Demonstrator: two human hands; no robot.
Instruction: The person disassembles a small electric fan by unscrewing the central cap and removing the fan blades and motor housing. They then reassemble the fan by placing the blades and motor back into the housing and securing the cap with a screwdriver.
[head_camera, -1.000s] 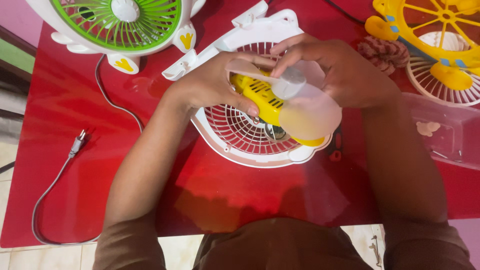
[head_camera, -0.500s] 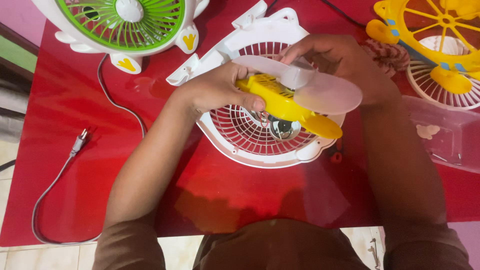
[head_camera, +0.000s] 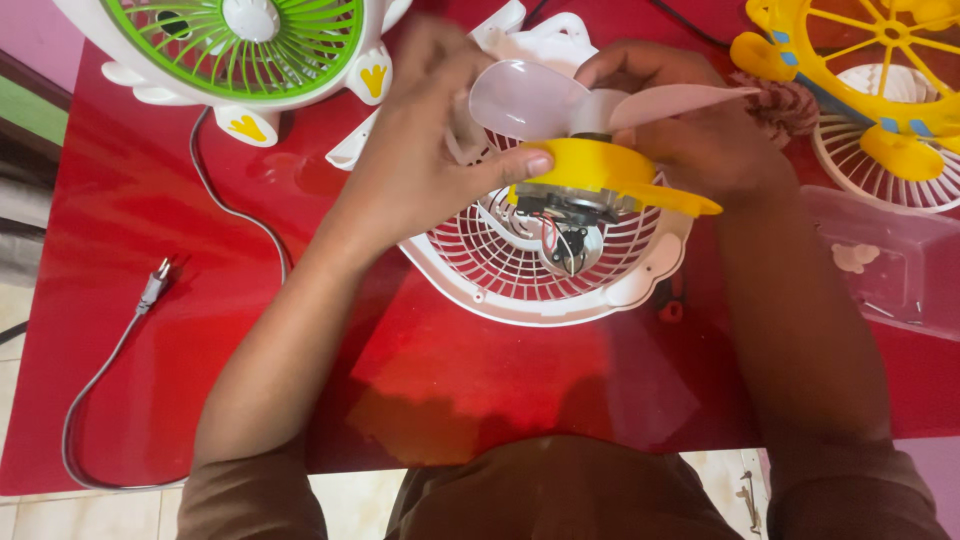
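My left hand and my right hand together hold a small fan motor unit with a yellow housing and clear, pale blades. Its underside shows wires and a small motor. I hold it tilted just above a white fan grille that lies flat on the red table. My left thumb presses the yellow housing's left edge. My right hand grips the unit from the far side, partly hidden by a blade.
A white and green fan stands at the back left, its grey cord and plug trailing left. A yellow fan frame and another white grille lie at the back right. A clear plastic box sits right.
Both hands have turned the yellow motor unit, so the blades now face up and away and its wired underside faces me. The unit sits slightly higher above the grille.
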